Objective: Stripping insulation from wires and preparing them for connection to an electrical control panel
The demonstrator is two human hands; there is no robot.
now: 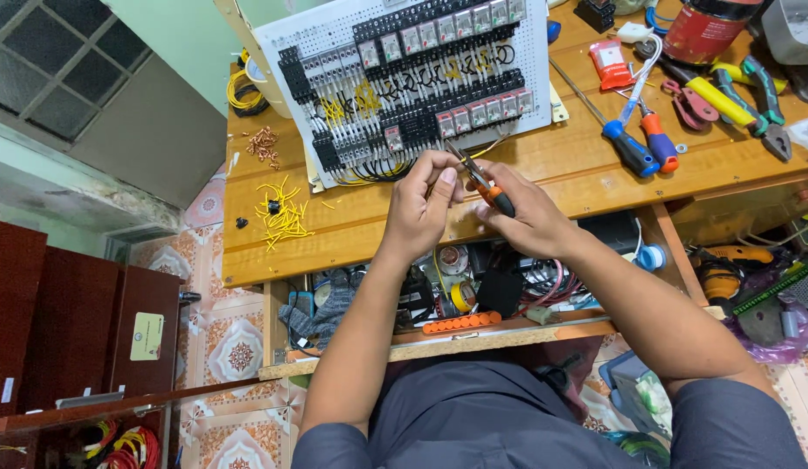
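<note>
- The right hand (530, 217) is clamped around small orange-handled pliers (489, 189), jaws pointing up towards the panel.
- The left hand (421, 204) is pinched at the plier tips; whatever it pinches is too small to tell.
- Both hands hover together over the front edge of the wooden bench (352, 230), just below a white wiring panel (404, 82) of relays and wires.
- The open shelf (439, 343) under the bench holds tape rolls, wire coils and a grey glove.
- A red canister (708, 30) stands at the bench's far right, contents hidden.
</note>
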